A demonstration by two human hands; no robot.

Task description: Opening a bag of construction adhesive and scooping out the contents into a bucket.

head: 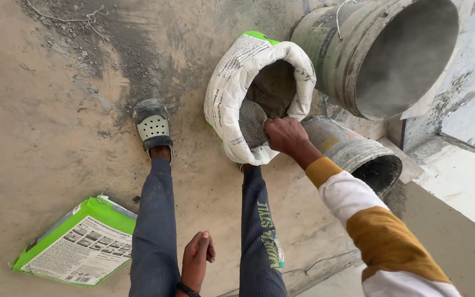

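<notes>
My right hand (286, 135) reaches into the open mouth of a white and green sack (232, 82) that stands on the floor in front of my legs. It is shut on a rounded grey scoop (252, 124) caked and loaded with grey powder, just inside the sack's near rim. The sack's top is rolled down and grey powder (273, 88) shows inside. My left hand (196, 261) hangs loosely between my knees at the bottom of the view, beside my left thigh, holding nothing.
A large grey bucket (358, 49) stands right of the sack, with a smaller dirty bucket (353, 151) below it. A flat green and white bag (78, 245) lies at the lower left. Grey powder (116, 49) is spilled on the concrete floor. A tiled ledge (463, 176) runs along the right.
</notes>
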